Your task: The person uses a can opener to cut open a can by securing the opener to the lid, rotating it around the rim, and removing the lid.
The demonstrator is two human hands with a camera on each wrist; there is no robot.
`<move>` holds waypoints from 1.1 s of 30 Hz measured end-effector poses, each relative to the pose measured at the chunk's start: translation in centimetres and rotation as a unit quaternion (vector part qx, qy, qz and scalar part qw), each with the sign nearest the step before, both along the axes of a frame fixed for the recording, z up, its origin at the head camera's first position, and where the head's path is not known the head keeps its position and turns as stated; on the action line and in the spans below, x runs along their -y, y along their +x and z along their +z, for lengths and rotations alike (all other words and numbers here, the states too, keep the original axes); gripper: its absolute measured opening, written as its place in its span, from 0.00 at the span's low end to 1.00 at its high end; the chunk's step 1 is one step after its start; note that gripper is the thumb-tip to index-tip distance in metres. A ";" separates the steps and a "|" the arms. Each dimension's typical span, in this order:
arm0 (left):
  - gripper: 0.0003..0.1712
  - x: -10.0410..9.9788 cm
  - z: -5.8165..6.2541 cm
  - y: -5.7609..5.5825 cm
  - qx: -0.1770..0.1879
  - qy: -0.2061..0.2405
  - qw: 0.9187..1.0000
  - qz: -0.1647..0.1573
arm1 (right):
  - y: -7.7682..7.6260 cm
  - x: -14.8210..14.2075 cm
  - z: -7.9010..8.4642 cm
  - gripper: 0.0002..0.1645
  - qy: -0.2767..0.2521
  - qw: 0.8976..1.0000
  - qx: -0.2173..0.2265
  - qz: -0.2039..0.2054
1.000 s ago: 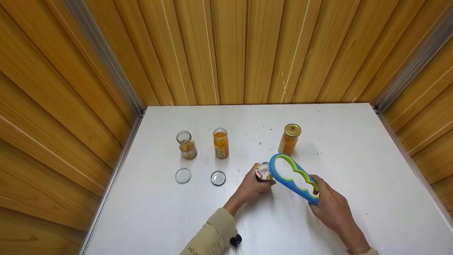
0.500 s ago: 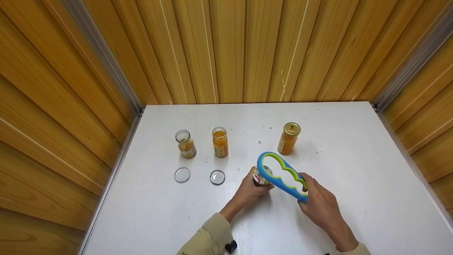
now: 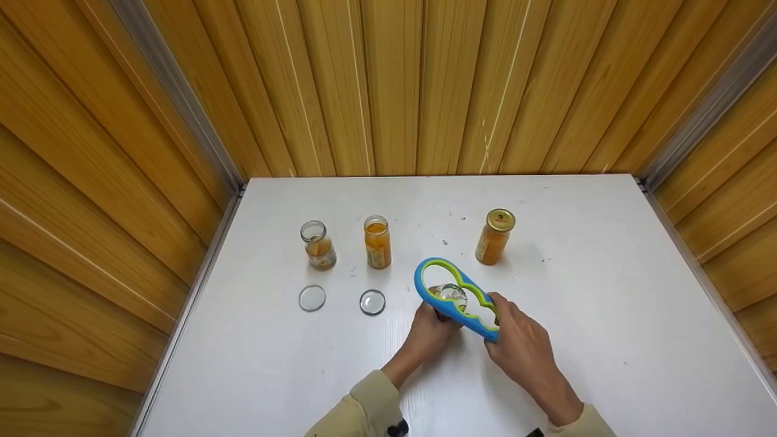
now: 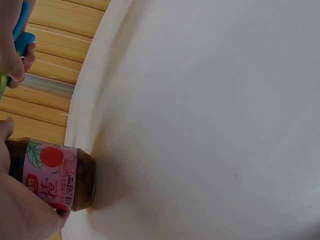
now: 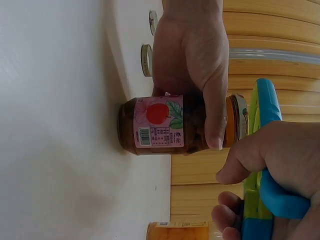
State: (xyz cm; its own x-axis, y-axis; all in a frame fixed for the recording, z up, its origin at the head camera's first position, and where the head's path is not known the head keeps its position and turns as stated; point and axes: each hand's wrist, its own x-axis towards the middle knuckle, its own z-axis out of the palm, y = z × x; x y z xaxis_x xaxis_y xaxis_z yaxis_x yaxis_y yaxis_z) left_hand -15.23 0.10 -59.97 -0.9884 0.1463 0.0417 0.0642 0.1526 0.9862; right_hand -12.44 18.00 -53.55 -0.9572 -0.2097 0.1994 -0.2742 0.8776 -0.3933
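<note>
My left hand (image 3: 428,334) grips a glass jar (image 5: 160,125) with a pink label showing a red fruit. The jar's printed lid (image 3: 454,294) faces up; the base is close to the table, though contact is unclear. A blue and green jar opener (image 3: 420,280) is held by its handle end in my right hand (image 3: 523,343). From the head view, the opener's scalloped loop lies over the lid. In the right wrist view, the opener's blue edge (image 5: 269,100) stands a little above the lid, with a gap between them.
On the white table (image 3: 261,364) stand two lidless jars, one with pale contents (image 3: 320,254) and one orange (image 3: 378,247). Two loose lids, a left lid (image 3: 312,298) and a right lid (image 3: 372,302), lie before them. A gold-lidded jar (image 3: 493,244) stands back right. Wooden-panel walls (image 3: 388,91) surround the table.
My right hand has moved left with the jar opener, bringing its loop from beside the jar to over the lid. My left hand keeps its hold on the jar, nearly in place.
</note>
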 end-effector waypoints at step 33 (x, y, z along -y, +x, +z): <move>0.32 -1.1 -0.1 1.3 -0.011 0.029 0.999 0.041 | 0.4 3.0 2.4 0.38 0.136 0.988 0.067 0.019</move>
